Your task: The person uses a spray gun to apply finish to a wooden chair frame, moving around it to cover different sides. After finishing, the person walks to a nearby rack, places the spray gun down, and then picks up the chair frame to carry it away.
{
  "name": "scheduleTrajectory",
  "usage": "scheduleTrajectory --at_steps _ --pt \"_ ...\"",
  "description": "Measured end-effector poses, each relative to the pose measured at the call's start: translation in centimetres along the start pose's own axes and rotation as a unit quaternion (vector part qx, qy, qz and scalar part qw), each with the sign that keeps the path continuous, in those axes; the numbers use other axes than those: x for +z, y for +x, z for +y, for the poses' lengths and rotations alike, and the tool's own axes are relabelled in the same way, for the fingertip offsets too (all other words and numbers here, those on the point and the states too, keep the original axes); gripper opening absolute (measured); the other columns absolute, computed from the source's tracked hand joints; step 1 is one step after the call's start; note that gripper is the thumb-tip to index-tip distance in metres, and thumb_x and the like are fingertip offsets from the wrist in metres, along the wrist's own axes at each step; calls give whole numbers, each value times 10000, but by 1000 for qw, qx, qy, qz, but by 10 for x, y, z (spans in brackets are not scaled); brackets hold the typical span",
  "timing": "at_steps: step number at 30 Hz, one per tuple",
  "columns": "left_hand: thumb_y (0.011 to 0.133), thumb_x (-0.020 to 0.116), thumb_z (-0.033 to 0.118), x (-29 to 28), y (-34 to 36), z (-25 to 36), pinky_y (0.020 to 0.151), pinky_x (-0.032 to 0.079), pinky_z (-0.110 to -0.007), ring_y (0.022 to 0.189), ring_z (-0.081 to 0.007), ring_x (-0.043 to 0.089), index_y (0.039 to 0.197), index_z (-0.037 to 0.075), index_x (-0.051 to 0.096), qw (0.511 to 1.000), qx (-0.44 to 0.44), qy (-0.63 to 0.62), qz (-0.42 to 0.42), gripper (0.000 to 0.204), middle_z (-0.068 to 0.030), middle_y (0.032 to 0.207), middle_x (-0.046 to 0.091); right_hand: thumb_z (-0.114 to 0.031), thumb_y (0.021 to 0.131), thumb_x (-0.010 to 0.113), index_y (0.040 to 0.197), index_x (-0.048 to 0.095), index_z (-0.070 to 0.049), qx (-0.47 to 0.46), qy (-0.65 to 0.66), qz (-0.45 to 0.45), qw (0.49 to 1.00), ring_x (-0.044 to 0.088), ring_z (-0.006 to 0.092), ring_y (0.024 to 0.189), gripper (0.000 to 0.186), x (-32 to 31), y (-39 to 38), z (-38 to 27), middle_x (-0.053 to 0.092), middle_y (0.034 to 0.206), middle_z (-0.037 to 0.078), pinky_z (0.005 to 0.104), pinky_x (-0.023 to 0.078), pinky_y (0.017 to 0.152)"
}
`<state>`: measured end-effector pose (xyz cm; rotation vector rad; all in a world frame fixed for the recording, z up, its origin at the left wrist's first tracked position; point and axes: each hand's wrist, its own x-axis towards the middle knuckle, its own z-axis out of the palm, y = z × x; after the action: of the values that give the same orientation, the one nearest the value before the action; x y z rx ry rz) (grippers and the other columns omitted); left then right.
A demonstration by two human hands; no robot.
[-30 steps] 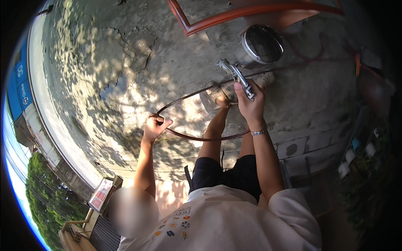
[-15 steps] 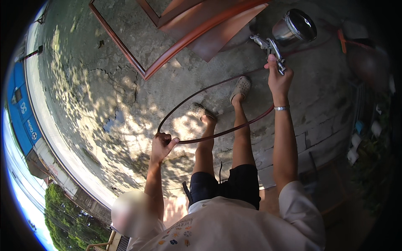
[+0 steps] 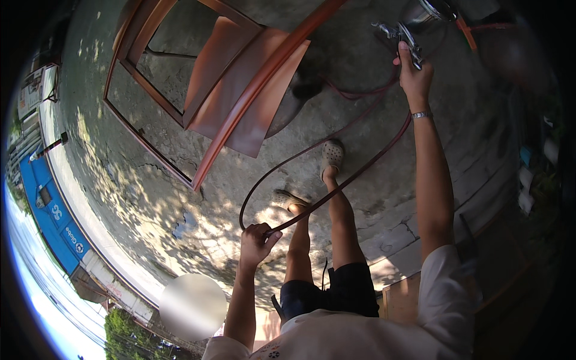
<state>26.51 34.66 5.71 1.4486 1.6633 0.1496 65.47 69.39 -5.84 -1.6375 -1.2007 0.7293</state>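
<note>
My right hand (image 3: 413,73) is stretched far forward and grips a metal spray gun (image 3: 401,37) by its handle; a bracelet sits on that wrist. A dark red hose (image 3: 336,144) loops from the gun down and back to my left hand (image 3: 257,240), which is closed around the loop at waist height. My two feet in light clogs (image 3: 331,155) stand on the concrete inside the hose's loop.
An orange-red painted metal frame (image 3: 240,102) with angled panels lies on the cracked concrete ahead. A shiny round metal pot (image 3: 427,12) stands beyond the gun. A blue sign board (image 3: 51,210) and a road run along the left. Clutter lines the right edge.
I have walked forward: the red frame and metal pot are nearer. My right hand has pushed the spray gun farther out, and my left hand has dropped lower with the hose.
</note>
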Motion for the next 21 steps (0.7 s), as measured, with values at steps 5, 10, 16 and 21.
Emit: scheduleTrajectory --at_steps 5,10,16,21 --pt "901 726 304 13 27 43 496 418 -422 509 -338 558 730 39 564 998 -46 -21 -29 355 -131 590 556 -475 933 678 756 676 -27 21 -53 51 997 485 71 392 483 -18 60 25 654 618 19 257 345 376" --pt "928 697 308 14 46 51 496 419 -425 525 -364 571 747 28 559 997 -71 -3 -31 361 -149 596 563 -455 936 677 768 697 -2 17 14 166 986 514 89 396 484 -6 87 11 695 669 55 258 373 379" --pt "955 652 356 8 35 21 513 412 -445 544 -397 547 774 35 560 995 -99 4 -19 380 -164 573 538 -447 943 670 804 702 0 99 -41 101 989 506 89 390 469 -5 66 17 690 668 60 259 357 375" --pt "938 677 361 -8 15 3 518 418 -452 557 -406 556 762 34 581 993 -115 12 -30 383 -167 585 558 -457 949 660 841 692 -14 107 22 25 994 469 76 374 458 14 -4 17 667 638 51 269 321 369"
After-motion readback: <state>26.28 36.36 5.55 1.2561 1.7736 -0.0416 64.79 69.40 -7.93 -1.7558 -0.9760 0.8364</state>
